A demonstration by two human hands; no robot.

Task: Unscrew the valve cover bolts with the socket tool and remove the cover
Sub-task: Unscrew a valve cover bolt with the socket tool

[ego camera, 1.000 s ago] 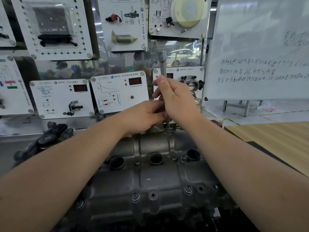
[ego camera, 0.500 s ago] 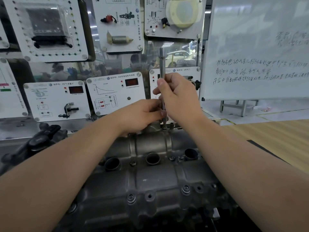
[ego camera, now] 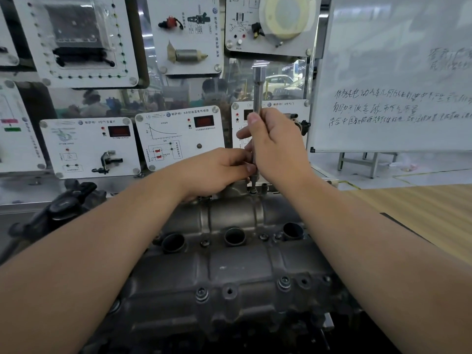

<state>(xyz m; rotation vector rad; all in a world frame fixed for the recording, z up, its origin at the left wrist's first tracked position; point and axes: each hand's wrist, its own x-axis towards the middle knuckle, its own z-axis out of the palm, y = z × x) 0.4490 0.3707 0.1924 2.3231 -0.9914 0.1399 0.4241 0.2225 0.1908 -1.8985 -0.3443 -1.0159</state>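
- Valve cover (ego camera: 229,267): dull grey cast metal, ribbed, three round wells across its middle; flanged bolts along near edge.
- Socket tool (ego camera: 258,88): slim polished steel shaft, upright, tip on a bolt (ego camera: 253,191) at the cover's far edge.
- Right hand (ego camera: 277,146): wrapped round the shaft.
- Left hand (ego camera: 217,172): fingertips pinching the tool's lower end.
- Behind: white sensor display panels (ego camera: 178,141); whiteboard (ego camera: 396,72) at right.
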